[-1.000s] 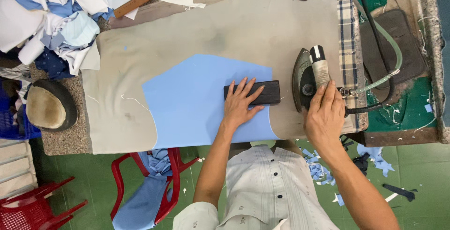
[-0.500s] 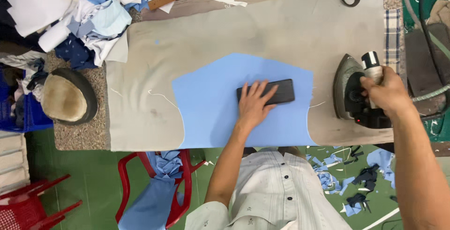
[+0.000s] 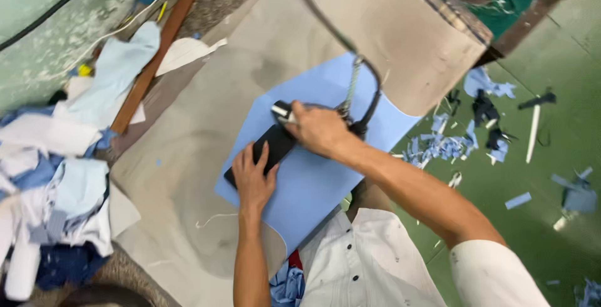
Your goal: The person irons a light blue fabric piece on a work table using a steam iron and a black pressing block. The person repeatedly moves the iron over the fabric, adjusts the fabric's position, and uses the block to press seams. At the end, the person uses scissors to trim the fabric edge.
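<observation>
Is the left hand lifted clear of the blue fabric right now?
No, the left hand lies flat on the dark block on the blue fabric, while the right hand grips the iron.

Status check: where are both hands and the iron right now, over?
Left hand flat on black template, on blue fabric piece. Right hand grips iron at template's far end. Iron cord trails across table; nothing blocking.

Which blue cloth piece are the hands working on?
The large flat light-blue panel spread on the table, under both hands; the other blue pieces lie crumpled in the left-side pile or scattered on the floor.
</observation>
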